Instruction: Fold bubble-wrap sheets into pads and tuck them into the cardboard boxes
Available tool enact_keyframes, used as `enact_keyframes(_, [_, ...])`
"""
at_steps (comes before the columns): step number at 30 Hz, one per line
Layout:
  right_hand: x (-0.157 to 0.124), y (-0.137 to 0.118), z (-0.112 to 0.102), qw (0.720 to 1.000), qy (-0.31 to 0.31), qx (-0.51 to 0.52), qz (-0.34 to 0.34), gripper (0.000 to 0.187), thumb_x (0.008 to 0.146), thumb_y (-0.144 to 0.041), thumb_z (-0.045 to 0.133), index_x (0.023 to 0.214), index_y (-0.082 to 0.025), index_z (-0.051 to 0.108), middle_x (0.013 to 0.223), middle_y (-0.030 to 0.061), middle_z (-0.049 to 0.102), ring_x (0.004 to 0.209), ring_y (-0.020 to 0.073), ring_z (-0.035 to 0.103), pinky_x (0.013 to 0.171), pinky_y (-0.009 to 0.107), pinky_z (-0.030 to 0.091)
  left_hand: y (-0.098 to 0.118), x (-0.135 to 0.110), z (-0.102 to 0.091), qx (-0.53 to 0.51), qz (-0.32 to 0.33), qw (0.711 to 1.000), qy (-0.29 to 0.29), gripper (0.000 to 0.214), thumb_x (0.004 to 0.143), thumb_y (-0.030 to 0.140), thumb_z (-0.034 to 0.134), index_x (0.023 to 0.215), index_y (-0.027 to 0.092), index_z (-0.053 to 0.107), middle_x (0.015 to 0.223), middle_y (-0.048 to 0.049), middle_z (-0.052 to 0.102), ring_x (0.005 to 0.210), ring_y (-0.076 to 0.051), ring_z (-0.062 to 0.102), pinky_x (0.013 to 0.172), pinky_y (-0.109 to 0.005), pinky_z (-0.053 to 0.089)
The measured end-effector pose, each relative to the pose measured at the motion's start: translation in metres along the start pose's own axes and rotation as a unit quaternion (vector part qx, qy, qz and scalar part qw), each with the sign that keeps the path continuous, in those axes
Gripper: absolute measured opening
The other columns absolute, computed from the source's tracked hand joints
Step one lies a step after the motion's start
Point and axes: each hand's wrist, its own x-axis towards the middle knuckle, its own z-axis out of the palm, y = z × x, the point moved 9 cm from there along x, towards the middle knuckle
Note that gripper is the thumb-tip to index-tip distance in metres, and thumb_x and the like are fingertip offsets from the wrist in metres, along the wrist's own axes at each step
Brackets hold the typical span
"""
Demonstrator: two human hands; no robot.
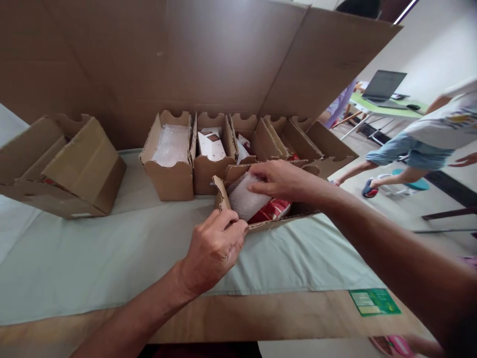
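A small open cardboard box [276, 223] stands near the middle of the cloth. My left hand [216, 243] is closed on its near left corner, fingers over the edge. Inside the box lies a bubble-wrapped item [246, 196]; what the wrap covers cannot be made out. My right hand [276, 180] reaches in from the right and grips the upper part of this item with thumb and fingers. Beneath and beside it is a shiny red packet [271, 210], partly hidden by the wrap and the box wall.
Several cardboard bins [171, 181] stand in a row behind, holding bubble wrap, a white box [212, 146] and red packets. Another carton [80, 174] sits at left. A tall cardboard panel [167, 59] rises behind. At right, a person [428, 129] walks near a laptop [385, 87].
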Motion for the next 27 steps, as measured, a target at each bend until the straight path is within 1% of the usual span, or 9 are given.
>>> enact_keyframes(2, [0.004,-0.010,0.017,0.999,-0.018,-0.034,-0.002,0.011,0.087,-0.024,0.062,0.084,-0.017,0.070,0.081,0.0072,0.072,0.074,0.0202,0.062,0.065,0.030,0.037,0.000,-0.001,0.000,0.002,-0.001,1.000,-0.001,0.019,0.099,0.013,0.053,0.092,0.018,0.070,0.090,-0.0043,0.069,0.079,-0.015,0.065,0.071,-0.026,0.055])
enact_keyframes(6, [0.006,-0.026,0.043,0.995,-0.051,-0.084,0.010,0.019,0.088,-0.020,0.063,0.102,-0.014,0.074,0.099,0.0171,0.077,0.088,0.0301,0.071,0.069,0.033,0.045,0.001,-0.002,0.003,0.009,0.002,1.000,-0.008,0.020,0.099,0.013,0.051,0.092,0.018,0.069,0.089,-0.0047,0.070,0.078,-0.016,0.063,0.070,-0.027,0.055])
enact_keyframes(9, [0.007,-0.025,0.046,0.996,-0.078,-0.042,0.015,0.018,0.089,-0.026,0.065,0.095,-0.014,0.076,0.095,0.0166,0.078,0.081,0.0290,0.072,0.066,0.034,0.045,-0.001,-0.003,0.005,0.008,0.001,1.000,-0.012,0.020,0.099,0.013,0.051,0.092,0.018,0.069,0.088,-0.0046,0.070,0.078,-0.017,0.063,0.070,-0.028,0.055])
enact_keyframes(12, [0.005,-0.021,0.045,0.993,-0.118,0.012,-0.011,0.019,0.088,-0.032,0.067,0.078,-0.018,0.075,0.074,0.0088,0.075,0.065,0.0221,0.067,0.061,0.031,0.043,-0.002,-0.003,0.007,0.006,-0.005,1.000,-0.017,0.020,0.099,0.014,0.051,0.092,0.019,0.070,0.088,-0.0041,0.071,0.079,-0.016,0.063,0.071,-0.028,0.055])
enact_keyframes(14, [0.003,-0.022,0.044,0.993,-0.116,0.007,-0.032,0.018,0.086,-0.030,0.068,0.073,-0.019,0.074,0.066,0.0065,0.072,0.063,0.0209,0.066,0.061,0.030,0.044,-0.003,-0.003,0.007,0.007,-0.005,1.000,-0.018,0.020,0.099,0.013,0.051,0.092,0.019,0.069,0.087,-0.0036,0.070,0.079,-0.016,0.063,0.071,-0.028,0.055])
enact_keyframes(20, [0.008,-0.029,0.059,0.990,-0.117,-0.072,0.024,0.014,0.085,-0.023,0.068,0.083,-0.015,0.079,0.078,0.0149,0.076,0.076,0.0271,0.072,0.067,0.033,0.048,-0.002,-0.002,0.006,0.016,0.002,1.000,-0.012,0.018,0.098,0.014,0.051,0.091,0.018,0.067,0.087,-0.0042,0.069,0.077,-0.017,0.063,0.069,-0.028,0.056])
enact_keyframes(22, [0.006,-0.029,0.050,0.991,-0.111,-0.071,0.029,0.017,0.087,-0.027,0.068,0.084,-0.015,0.079,0.081,0.0151,0.076,0.076,0.0270,0.071,0.066,0.033,0.047,-0.001,-0.004,0.004,0.003,-0.006,1.000,-0.001,0.017,0.099,0.014,0.051,0.097,0.019,0.067,0.093,-0.0052,0.068,0.081,-0.016,0.065,0.072,-0.028,0.057])
enact_keyframes(24, [-0.006,-0.020,0.026,0.996,-0.071,-0.034,0.031,0.021,0.089,-0.033,0.068,0.082,-0.016,0.079,0.079,0.0114,0.075,0.073,0.0240,0.068,0.064,0.032,0.044,-0.002,-0.009,-0.003,-0.016,-0.028,0.999,0.033,0.019,0.099,0.015,0.052,0.113,0.019,0.065,0.112,-0.0089,0.067,0.086,-0.015,0.067,0.078,-0.029,0.059])
enact_keyframes(27, [-0.051,0.020,-0.028,0.988,0.095,0.098,0.065,0.029,0.093,-0.041,0.061,0.082,-0.019,0.076,0.070,0.0045,0.070,0.063,0.0173,0.061,0.060,0.031,0.042,-0.008,-0.026,-0.018,-0.031,-0.070,0.991,0.108,0.043,0.096,0.017,0.056,0.139,0.024,0.052,0.141,-0.0146,0.053,0.095,-0.016,0.067,0.082,-0.032,0.061])
